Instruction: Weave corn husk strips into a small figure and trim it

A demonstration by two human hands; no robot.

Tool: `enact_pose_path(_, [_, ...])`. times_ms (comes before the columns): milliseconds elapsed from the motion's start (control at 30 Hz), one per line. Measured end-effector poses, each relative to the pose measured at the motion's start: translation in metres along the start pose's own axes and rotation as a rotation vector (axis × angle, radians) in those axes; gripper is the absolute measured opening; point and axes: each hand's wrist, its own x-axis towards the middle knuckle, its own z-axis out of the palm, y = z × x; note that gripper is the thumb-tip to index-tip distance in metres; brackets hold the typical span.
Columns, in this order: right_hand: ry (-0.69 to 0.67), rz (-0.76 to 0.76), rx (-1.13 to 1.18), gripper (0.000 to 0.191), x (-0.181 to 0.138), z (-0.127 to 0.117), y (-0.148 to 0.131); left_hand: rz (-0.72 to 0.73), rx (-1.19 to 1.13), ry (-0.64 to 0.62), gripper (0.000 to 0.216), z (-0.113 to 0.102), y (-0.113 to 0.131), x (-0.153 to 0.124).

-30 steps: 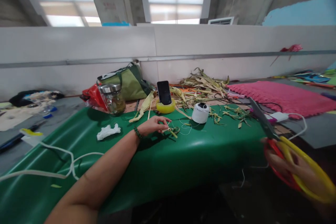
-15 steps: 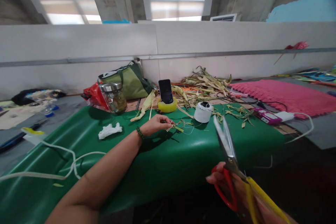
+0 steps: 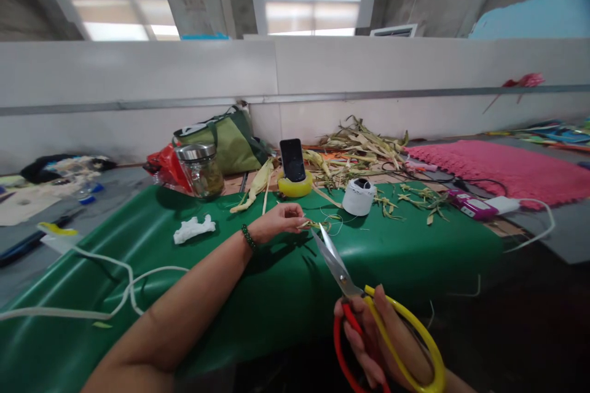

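Above the green table cover (image 3: pixel 258 301), my left hand (image 3: pixel 282 221) pinches a small piece of plaited dry husk (image 3: pixel 318 225), with thin white thread trailing to its right. My right hand (image 3: pixel 369 331) grips large scissors (image 3: pixel 342 276) with one red and one yellow handle. Their blades are parted, and the tips are beside the husk piece; whether they touch it I cannot tell. A white thread spool (image 3: pixel 358 198) stands just behind, to the right. Several knotted husk pieces (image 3: pixel 417 196) lie beyond it.
A phone (image 3: pixel 292 159) leans in a yellow tape roll (image 3: pixel 295 185). Behind are a husk pile (image 3: pixel 369 141), a glass jar (image 3: pixel 203 172) and a green bag (image 3: pixel 230 141). A crumpled white tissue (image 3: pixel 194 229) and a white cable (image 3: pixel 126 276) lie left; a pink cloth (image 3: pixel 502 169) lies right.
The scissors in my right hand have swung left, bringing their blade tips to the husk piece. My left hand stays almost in place, still pinching it.
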Motion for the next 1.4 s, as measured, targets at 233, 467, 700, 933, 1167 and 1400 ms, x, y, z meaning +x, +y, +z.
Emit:
enact_pose_path(233, [-0.044, 0.063, 0.1, 0.081, 0.007, 0.001, -0.002, -0.006, 0.029, -0.037, 0.043, 0.001, 0.001, -0.002])
enact_pose_path(467, [-0.054, 0.059, 0.138, 0.082, 0.016, 0.0, 0.001, -0.022, 0.061, -0.049, 0.046, 0.004, 0.002, -0.003])
enact_pose_path(700, [-0.068, 0.078, 0.154, 0.082, 0.018, 0.0, 0.001, 0.003, 0.032, -0.062, 0.045, 0.003, 0.003, -0.003])
enact_pose_path(933, [-0.087, 0.06, 0.158, 0.081, 0.022, -0.002, 0.0, -0.028, 0.026, -0.09, 0.044, 0.003, 0.001, -0.003])
enact_pose_path(1167, [-0.032, 0.06, 0.131, 0.077, 0.025, 0.004, -0.003, -0.02, 0.045, -0.109, 0.038, 0.002, -0.001, -0.002])
enact_pose_path(1400, [0.038, 0.039, 0.047, 0.077, 0.024, 0.011, -0.002, -0.008, 0.053, -0.097, 0.038, 0.003, 0.0, -0.001])
